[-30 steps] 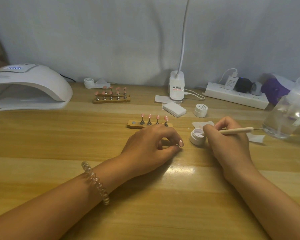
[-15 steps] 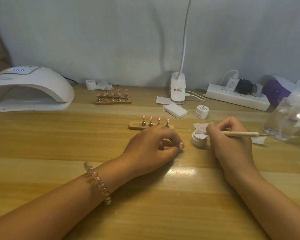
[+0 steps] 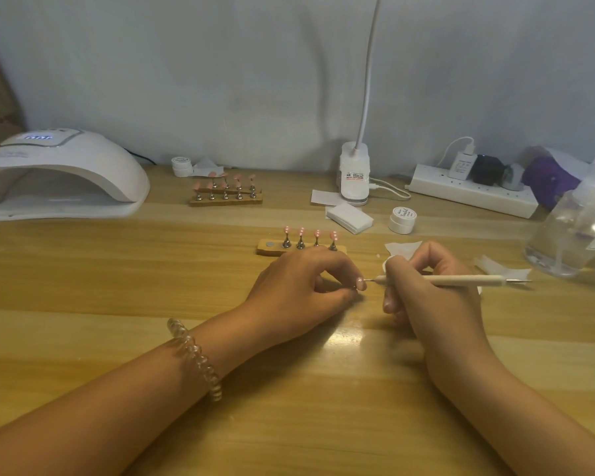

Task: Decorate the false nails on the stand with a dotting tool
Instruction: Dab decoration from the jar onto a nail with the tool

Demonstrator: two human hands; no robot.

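A wooden stand [image 3: 340, 250] holds several pink false nails [image 3: 301, 231] with white dots on metal pegs; its left slot is bare. In front of it, my left hand [image 3: 303, 290] rests on the table and pinches a small pink false nail [image 3: 360, 282] on a metal peg at its fingertips. My right hand [image 3: 430, 297] grips a cream dotting tool [image 3: 461, 280] like a pen. The tool lies nearly level and its thin tip touches or almost touches the pinched nail. A small open white pot [image 3: 388, 262] is mostly hidden behind my right hand.
A white nail lamp [image 3: 59, 173] stands at the back left, with a second nail stand [image 3: 225, 194] beside it. Wipes [image 3: 349, 218], a closed white jar [image 3: 402, 219], a desk lamp base [image 3: 354, 176], a power strip [image 3: 471, 194] and a clear bottle [image 3: 577, 228] fill the back right.
My right hand has pulled the tool away from the open pot and swung its tip left to the nail in my left hand. My left hand has stayed in place.
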